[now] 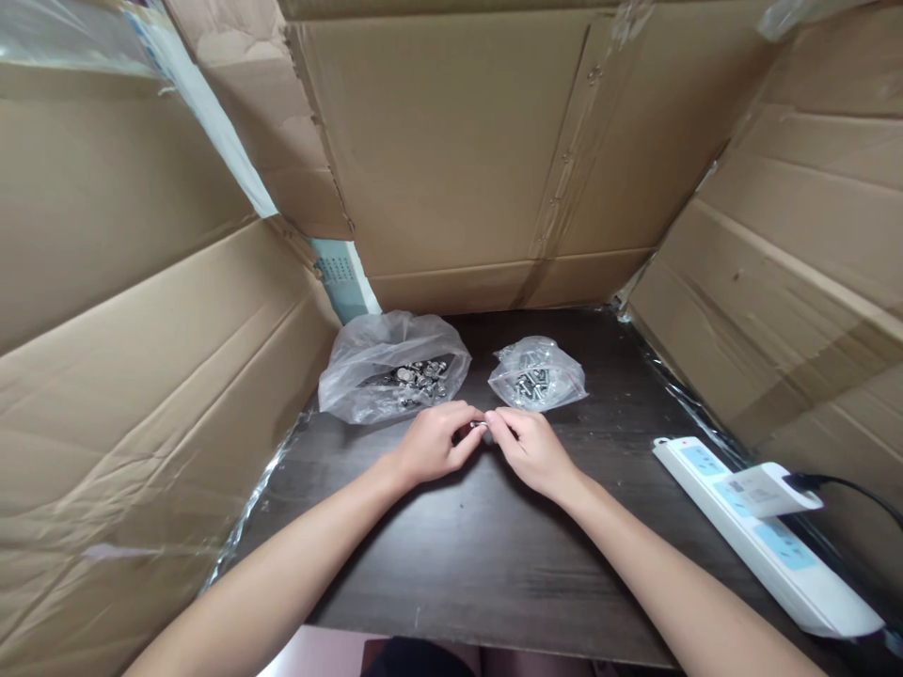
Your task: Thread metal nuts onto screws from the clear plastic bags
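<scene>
My left hand [441, 440] and my right hand [530, 449] meet fingertip to fingertip above the middle of the dark table. Pinched in the left fingers is a small shiny metal part [479, 424], mostly covered, so its exact kind does not show. The right thumb and forefinger are closed at its other end; what they grip there is hidden. Just beyond the left hand lies an open clear plastic bag [353, 384] of small round metal pieces [421, 376]. Behind the right hand sits a smaller zip bag [564, 376] holding several metal screws [534, 384].
Cardboard walls [451, 141] enclose the dark tabletop [451, 564] at the back and both sides. On the right, a white power strip [768, 555] carries a plugged-in white adapter [766, 491] with a black cable [857, 491]. The table's front edge shows at the bottom.
</scene>
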The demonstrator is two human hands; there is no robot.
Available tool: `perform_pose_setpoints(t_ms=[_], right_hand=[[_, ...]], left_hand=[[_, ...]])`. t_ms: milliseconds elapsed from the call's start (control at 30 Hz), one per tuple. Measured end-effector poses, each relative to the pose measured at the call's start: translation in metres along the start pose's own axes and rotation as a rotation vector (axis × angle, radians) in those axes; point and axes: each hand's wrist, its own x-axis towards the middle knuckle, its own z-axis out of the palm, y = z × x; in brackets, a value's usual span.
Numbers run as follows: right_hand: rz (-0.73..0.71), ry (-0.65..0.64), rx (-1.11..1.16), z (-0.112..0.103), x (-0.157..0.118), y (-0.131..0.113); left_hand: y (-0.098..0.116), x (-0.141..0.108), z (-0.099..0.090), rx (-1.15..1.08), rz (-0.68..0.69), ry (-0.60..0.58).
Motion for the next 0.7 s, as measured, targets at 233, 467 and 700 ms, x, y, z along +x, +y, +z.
perform_pose_setpoints(t_ms=[233, 467, 700], right_hand=[[0.082, -0.014, 0.065, -0.001, -0.001, 0.001], [0.073, -0.124, 0.128, -0.005, -0.005, -0.007], [-0.031, 0.068, 0.109, -0.004, -0.005, -0.014]], left_hand=[[0.003, 0.0, 0.0, 0.012, 0.04, -0.02], [-0.002, 0.001, 0.001, -0.052, -0.058, 0.026], [-0.004, 0.003, 0.0, -0.067, -0.069, 0.061]])
